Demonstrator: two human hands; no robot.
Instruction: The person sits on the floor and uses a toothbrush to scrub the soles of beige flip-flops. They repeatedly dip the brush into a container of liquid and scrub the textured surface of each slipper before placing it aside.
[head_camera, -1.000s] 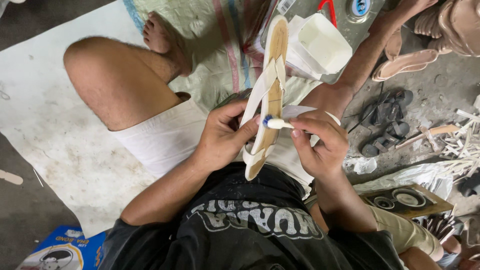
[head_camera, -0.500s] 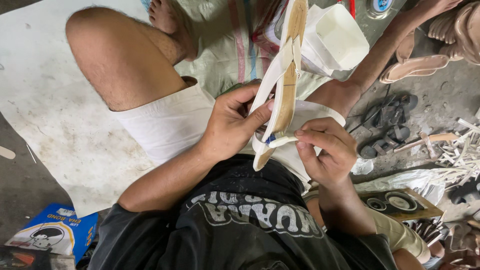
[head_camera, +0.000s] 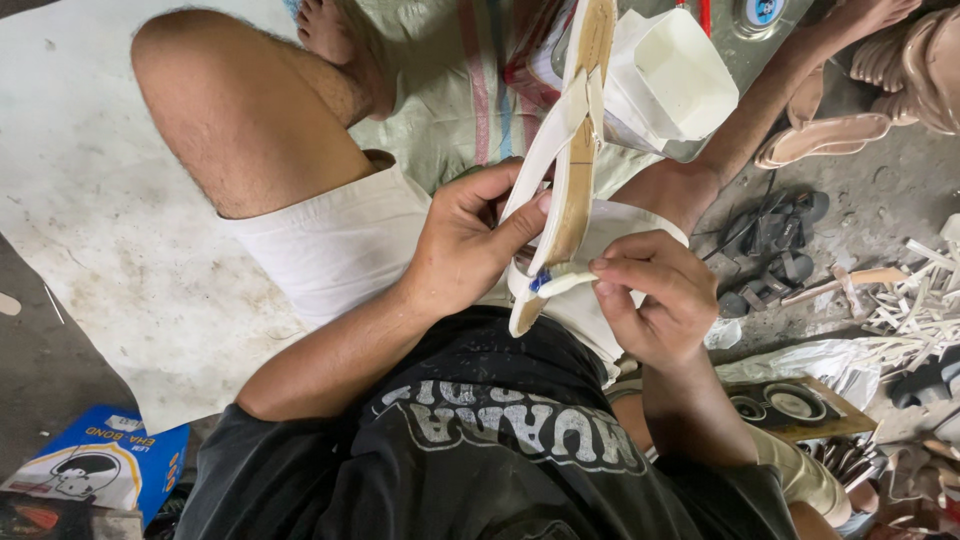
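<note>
I sit on the floor with a tan sandal sole held upright over my lap. White straps run along its left side. My left hand grips the sole and straps from the left, thumb pressed on the strap. My right hand pinches a small white tool with a blue tip against the lower end of the sole. The sole's heel end points down toward my black shirt.
A white open container stands beyond the sandal. Pink sandal soles and dark straps lie on the right floor, with pale offcuts. A blue box sits at lower left on a pale mat.
The view has tilted and shifted, so the sandal sits higher and further right in frame. My right hand has brought the white tool down to the sole's lower end.
</note>
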